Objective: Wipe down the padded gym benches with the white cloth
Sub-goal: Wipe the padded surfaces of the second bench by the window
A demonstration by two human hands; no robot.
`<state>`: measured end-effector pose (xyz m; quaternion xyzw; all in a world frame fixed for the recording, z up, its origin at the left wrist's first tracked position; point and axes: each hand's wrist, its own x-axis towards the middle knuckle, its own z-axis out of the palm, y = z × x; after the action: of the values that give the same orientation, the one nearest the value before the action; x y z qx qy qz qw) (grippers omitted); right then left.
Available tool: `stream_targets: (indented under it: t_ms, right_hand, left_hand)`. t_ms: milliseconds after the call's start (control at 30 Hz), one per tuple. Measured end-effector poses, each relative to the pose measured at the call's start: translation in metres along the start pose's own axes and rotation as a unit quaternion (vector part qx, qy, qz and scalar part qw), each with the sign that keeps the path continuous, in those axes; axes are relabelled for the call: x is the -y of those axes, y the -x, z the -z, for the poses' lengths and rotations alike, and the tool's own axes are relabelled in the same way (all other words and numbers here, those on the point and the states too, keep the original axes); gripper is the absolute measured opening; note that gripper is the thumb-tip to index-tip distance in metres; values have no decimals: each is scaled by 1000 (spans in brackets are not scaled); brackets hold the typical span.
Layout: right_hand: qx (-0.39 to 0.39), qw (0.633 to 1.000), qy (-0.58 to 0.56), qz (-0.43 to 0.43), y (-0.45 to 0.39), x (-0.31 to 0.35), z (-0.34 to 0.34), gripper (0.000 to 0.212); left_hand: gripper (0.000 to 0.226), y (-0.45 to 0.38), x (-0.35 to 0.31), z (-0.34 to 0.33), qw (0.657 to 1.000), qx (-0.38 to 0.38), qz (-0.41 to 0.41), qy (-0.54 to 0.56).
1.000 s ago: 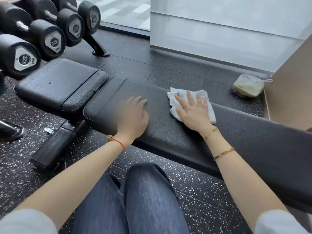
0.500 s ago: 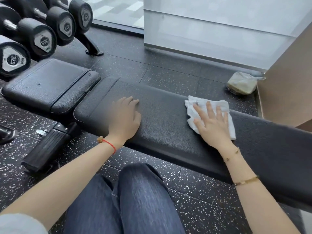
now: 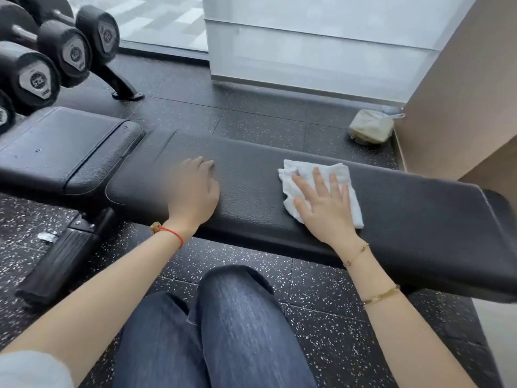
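Note:
A long black padded bench back pad (image 3: 405, 214) runs across the middle of the view, with a shorter black seat pad (image 3: 61, 147) at its left end. A crumpled white cloth (image 3: 344, 177) lies on the long pad. My right hand (image 3: 324, 208) presses flat on the cloth with straight, spread fingers. My left hand (image 3: 193, 191) rests palm down on the bare pad to the left of the cloth, fingers relaxed.
Black dumbbells (image 3: 36, 77) sit on a rack at the upper left, its foot (image 3: 123, 88) on the speckled rubber floor. A clear bag (image 3: 369, 127) lies on the floor by a beige wall (image 3: 461, 102). My knee in jeans (image 3: 232, 326) is below the bench.
My right hand slid the cloth to the right along the pad, then back a little to the left. My left hand stayed planted on the pad.

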<state>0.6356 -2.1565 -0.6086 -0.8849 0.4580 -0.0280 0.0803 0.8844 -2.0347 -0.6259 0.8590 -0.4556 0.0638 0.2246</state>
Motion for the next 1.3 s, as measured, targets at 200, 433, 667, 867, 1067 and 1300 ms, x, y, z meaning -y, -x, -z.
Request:
stream_targets:
  t_ms: [200,433,667,867,1067,1300]
  right_hand:
    - [4,986,-21,-164,-4,-10,9,55]
    - [-23,1000,-8,11,47,16,-11,55]
    - [-1,995,-1,-101,23,-63,7,55]
    - [8,996,-9,-85,-40,-50,12,55]
    - [11,997,-4,81,-58,20,0,56]
    - [53,981,5,188,-106,111,-11,56]
  left_hand:
    - [47,1,-11,1,999,37,25,-8]
    - [45,15,-59,-10,996,59,-68,9]
    - [47,14,-59,-18,995,61,-77,-9]
    - [47,14,-63,-19,997,50,-64,-17]
    - [47,12,-62,-12,996,68,-61,3]
    - [37,1,10,36,998,43,-37,-6]
